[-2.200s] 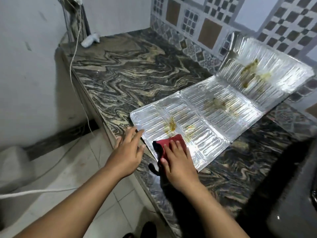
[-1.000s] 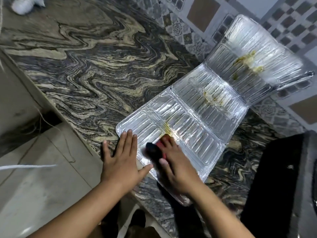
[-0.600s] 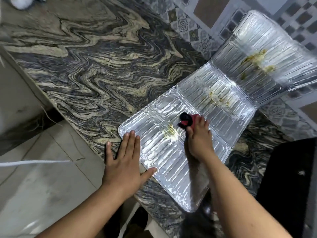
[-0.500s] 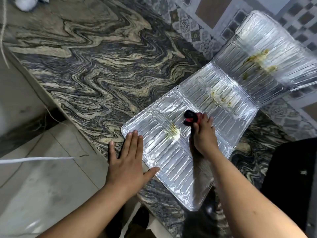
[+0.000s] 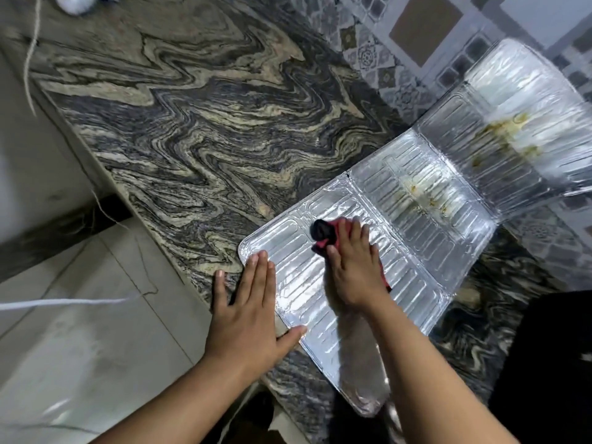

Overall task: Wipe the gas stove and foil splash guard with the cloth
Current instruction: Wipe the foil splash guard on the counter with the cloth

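Foil guard (image 5: 416,225) lies across the counter (image 5: 208,129), near panel at the front edge, far panel tilted up against the tiled wall. Left hand (image 5: 246,312) flat, fingers straight, pressing the guard's near-left corner. Right hand (image 5: 355,270) presses the cloth (image 5: 326,233) onto the near panel, fingers extended. Yellow stains (image 5: 506,129) on the far panels.

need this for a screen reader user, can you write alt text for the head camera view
A person's right hand presses a red and black cloth onto a foil splash guard lying on a marbled countertop, while the left hand lies flat on the guard's near edge. Yellowish stains mark its farther panels.
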